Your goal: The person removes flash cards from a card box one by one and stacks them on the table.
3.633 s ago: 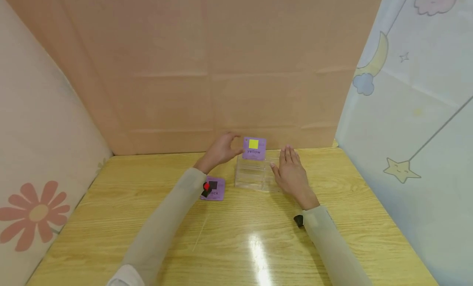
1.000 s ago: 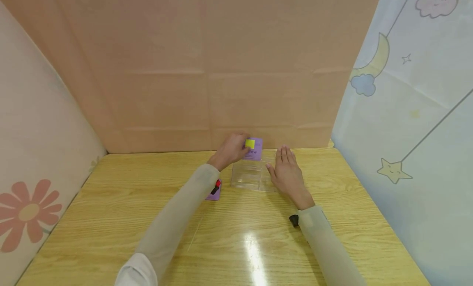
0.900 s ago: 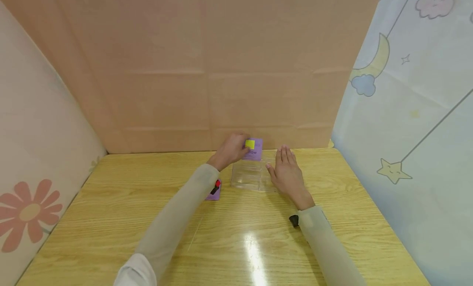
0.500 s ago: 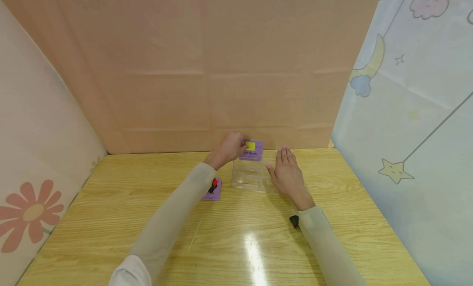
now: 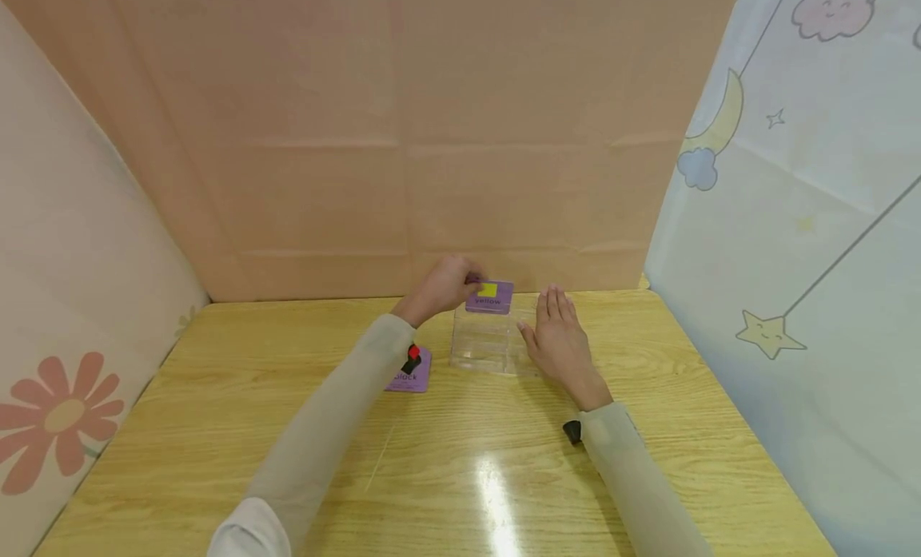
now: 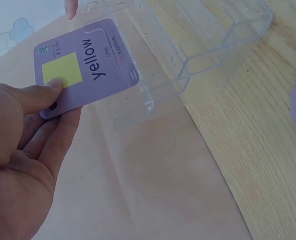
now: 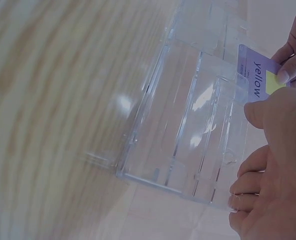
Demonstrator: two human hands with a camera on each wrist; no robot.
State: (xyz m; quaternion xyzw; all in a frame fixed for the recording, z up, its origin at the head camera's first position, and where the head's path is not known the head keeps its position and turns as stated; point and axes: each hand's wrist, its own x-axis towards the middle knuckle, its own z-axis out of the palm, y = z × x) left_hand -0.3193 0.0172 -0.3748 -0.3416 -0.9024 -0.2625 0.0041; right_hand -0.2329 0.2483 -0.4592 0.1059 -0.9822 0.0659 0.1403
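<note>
My left hand (image 5: 440, 289) pinches a purple flash card (image 5: 504, 298), printed with a yellow square and the word "yellow", between thumb and fingers at its upper left corner. The card's lower part sits behind the clear front lip of the top tier of a transparent stepped card rack (image 5: 480, 345), as the left wrist view shows. My right hand (image 5: 561, 345) lies with straight fingers along the rack's right side, its fingertips at the rack's edge in the right wrist view. A second purple card (image 5: 419, 381), reading "black", lies on the table, partly hidden by the left sleeve.
The wood-grain table (image 5: 446, 477) runs back to an upright tan paper backdrop (image 5: 324, 197) just behind the rack. Patterned side panels stand left and right, one with a flower (image 5: 65, 413), the other with a star (image 5: 770, 333).
At first my left hand was beside the yellow card with fingers apart; it then took hold of the corner. The card now stands lower behind the top tier's lip. The right hand stays at the rack.
</note>
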